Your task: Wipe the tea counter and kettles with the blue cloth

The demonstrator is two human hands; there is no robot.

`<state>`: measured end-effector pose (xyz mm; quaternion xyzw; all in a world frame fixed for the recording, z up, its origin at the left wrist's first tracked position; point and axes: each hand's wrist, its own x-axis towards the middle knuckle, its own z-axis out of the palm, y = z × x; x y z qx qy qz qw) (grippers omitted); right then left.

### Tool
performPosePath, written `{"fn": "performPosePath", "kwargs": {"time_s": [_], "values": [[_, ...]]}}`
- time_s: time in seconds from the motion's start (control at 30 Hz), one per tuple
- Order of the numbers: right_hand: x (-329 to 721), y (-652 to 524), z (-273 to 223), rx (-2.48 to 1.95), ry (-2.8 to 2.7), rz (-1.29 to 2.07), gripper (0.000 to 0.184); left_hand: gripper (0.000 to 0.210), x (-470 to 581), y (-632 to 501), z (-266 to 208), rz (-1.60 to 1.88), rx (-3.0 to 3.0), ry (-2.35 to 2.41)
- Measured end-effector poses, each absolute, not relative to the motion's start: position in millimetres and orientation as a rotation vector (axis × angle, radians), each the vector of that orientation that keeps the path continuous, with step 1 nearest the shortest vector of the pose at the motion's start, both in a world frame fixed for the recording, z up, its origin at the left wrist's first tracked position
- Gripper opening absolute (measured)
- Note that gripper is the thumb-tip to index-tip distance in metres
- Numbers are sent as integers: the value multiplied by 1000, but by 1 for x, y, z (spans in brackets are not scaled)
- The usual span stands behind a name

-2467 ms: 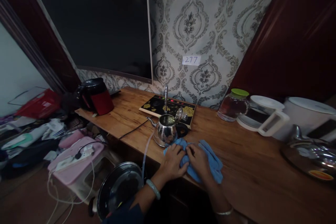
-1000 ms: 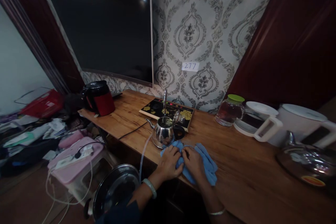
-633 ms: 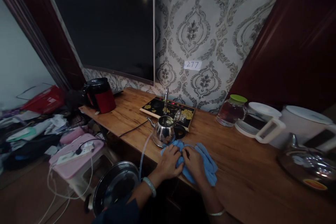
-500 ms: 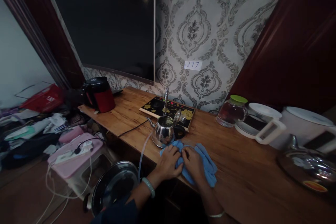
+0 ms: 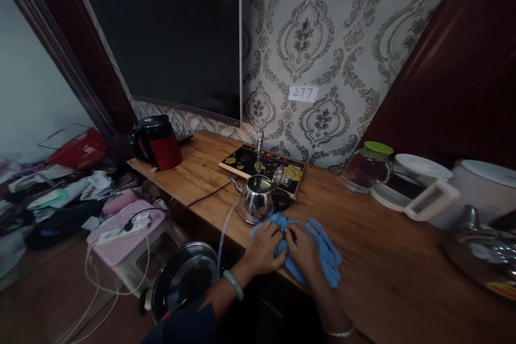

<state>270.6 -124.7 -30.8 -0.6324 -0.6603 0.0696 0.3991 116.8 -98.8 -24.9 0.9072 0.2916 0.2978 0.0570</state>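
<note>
Since the left hand [image 5: 264, 248] and right hand [image 5: 304, 251] hide part of the blue cloth [image 5: 328, 258] near the steel teapot [image 5: 257, 203], can't tell if either's pinching it. Steel kettle [image 5: 481, 258] far right's cut off, btw.

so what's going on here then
A person has the left hand and right hand on a bunched blue cloth near the front edge of a wooden table. Just beyond it stands a small metal teapot, lid tipped open, in front of a black panel with gold flowers. A green-lidded glass jug stands to the right.
</note>
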Motion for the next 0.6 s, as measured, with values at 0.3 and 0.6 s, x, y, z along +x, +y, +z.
{"fn": "performPosePath", "kwargs": {"time_s": [0.3, 0.6], "values": [[270, -125, -30, -1625, -1655, 206, 31, 27, 117, -100, -23, 888, 2738, 896], [271, -124, -31, -1594, -1649, 208, 28, 26, 117, -100, -24, 930, 2730, 895]]}}
